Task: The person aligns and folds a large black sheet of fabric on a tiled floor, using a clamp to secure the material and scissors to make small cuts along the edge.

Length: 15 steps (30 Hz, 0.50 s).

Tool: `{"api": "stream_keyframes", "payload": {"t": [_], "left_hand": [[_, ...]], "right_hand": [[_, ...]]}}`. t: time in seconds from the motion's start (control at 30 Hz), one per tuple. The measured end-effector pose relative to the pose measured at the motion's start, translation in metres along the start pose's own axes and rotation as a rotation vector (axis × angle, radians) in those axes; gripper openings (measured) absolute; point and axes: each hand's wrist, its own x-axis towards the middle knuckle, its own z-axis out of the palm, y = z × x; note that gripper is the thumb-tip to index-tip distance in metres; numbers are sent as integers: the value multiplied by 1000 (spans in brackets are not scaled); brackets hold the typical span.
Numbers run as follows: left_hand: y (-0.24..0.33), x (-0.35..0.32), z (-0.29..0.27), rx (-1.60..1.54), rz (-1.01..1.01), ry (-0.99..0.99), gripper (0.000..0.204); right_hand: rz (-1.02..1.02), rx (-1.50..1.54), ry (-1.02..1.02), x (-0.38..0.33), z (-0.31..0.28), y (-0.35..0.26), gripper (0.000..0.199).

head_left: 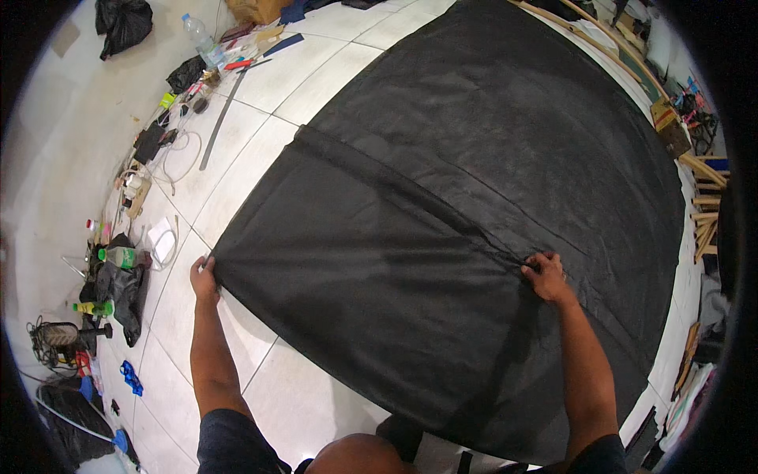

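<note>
A large sheet of black fabric point(489, 142) lies spread over the white tiled floor. At its left corner, my left hand point(204, 278) is closed on the edge, thumb and fingers pinching the cloth. My right hand point(546, 276) grips a gathered bit of the same fabric well inside the sheet, toward the right. Between the two hands the near layer is drawn taut in shallow creases. A raised fold runs from the sheet's left edge down to my right hand. Parts of my right fingertips are hidden in the bunched cloth.
Along the left wall lie a clear plastic bottle point(203, 41), a metal ruler point(221, 118), cables point(183, 154), a green-labelled bottle point(118, 257) and black plastic bags point(122, 288). Wooden sticks point(707, 213) and a small box point(669, 126) stand at the right edge.
</note>
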Motion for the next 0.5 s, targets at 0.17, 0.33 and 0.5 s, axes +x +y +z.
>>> {"api": "stream_keyframes", "payload": {"t": [0.17, 0.33, 0.5], "left_hand": [[15, -31, 33, -4, -144, 64, 64], [4, -67, 32, 4, -103, -42, 37], [2, -65, 40, -141, -225, -30, 29]], "right_hand": [[-165, 162, 226, -14, -4, 27, 43], [-230, -22, 202, -18, -14, 49, 38], [-117, -128, 111, 7, -2, 67, 30]]}}
